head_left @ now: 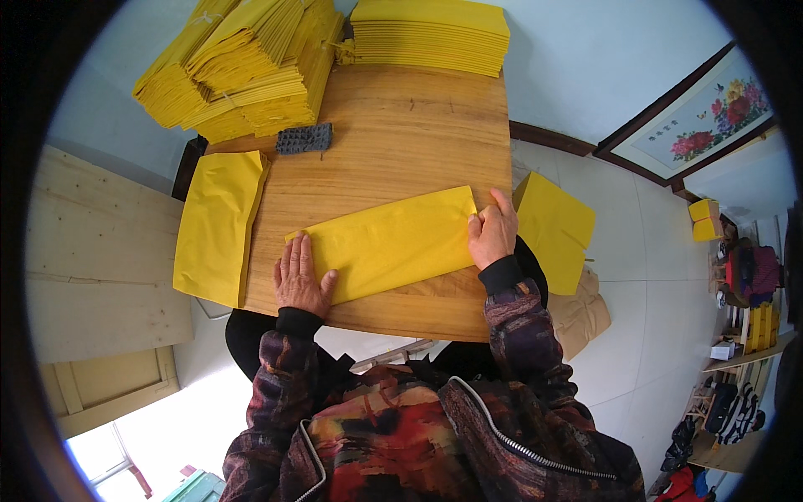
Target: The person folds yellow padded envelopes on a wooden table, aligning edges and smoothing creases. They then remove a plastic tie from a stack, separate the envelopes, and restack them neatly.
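Note:
A long folded sheet of yellow paper (393, 243) lies slantwise across the front of the wooden table (401, 125). My left hand (301, 278) rests flat on its left end, fingers stretched out and thumb apart. At the right end, my right hand (493, 232) is closed around the paper's short edge, with the thumb at the edge and the other fingers curled; their tips are partly hidden. Left of my left hand, a separate yellow paper piece (216, 226), slightly creased, hangs a little over the table's left side.
Bundles of folded yellow paper (251, 67) are piled at the far left, and a neat yellow stack (431, 38) stands at the back. Near the pile lies a dark grey bumpy block (304, 139). Right of the table are more yellow sheets (556, 230) and brown paper (581, 314).

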### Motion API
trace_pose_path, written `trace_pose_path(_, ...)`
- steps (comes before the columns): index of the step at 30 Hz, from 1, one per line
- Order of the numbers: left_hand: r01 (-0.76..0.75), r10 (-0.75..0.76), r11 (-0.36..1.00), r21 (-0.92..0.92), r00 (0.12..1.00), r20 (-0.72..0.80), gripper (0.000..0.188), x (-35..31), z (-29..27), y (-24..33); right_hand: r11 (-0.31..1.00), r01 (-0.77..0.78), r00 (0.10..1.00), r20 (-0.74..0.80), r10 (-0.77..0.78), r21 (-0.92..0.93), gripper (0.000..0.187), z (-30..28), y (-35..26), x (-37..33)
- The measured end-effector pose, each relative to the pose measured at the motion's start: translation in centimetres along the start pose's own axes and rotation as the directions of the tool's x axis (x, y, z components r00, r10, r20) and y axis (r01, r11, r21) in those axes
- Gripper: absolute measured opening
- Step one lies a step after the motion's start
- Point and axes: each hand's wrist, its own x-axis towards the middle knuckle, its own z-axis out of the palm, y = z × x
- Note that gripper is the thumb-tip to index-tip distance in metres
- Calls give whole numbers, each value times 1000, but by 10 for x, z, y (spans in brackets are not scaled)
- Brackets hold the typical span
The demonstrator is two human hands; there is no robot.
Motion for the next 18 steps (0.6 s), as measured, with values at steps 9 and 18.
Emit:
trace_pose_path(9,35,-35,999,23,999,10,76,1,-3,5,999,-44,999,4,44,-13,34,-5,-11,-2)
trace_pose_path(18,47,-48,998,-35,999,-24,72,1,-9,8,818,437,842,489,-227,-373,56,-9,-27,15)
